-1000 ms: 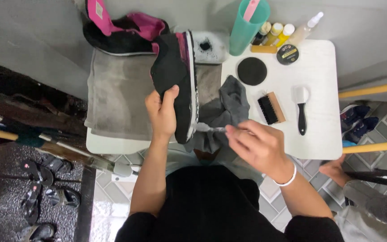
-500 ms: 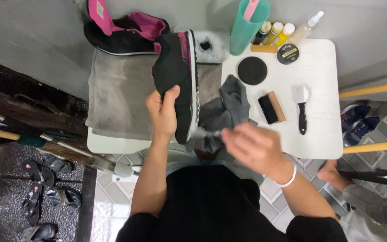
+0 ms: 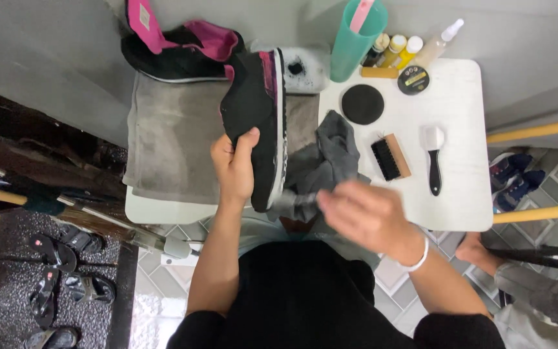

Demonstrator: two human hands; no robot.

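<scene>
**Shoe held on edge, cloth at its sole**

The left hand [image 3: 235, 167] grips a black shoe [image 3: 258, 123] tilted on its side above a grey towel [image 3: 172, 145]; the right hand [image 3: 363, 213], blurred, fingers curled on a grey cloth [image 3: 324, 165] just beside the shoe's sole; beyond the right hand lie a wooden brush [image 3: 390, 156] and a white-headed brush [image 3: 433, 158] on the white table [image 3: 466, 116].

A small shoe-cleaning stand, likely a home corner or repair stall: a white table [image 3: 460, 110] carries brushes [image 3: 390, 156], polish tins [image 3: 413, 79] and bottles [image 3: 395, 48] at 1 o'clock, with sandals [image 3: 53, 252] on the floor at 8 o'clock.
</scene>
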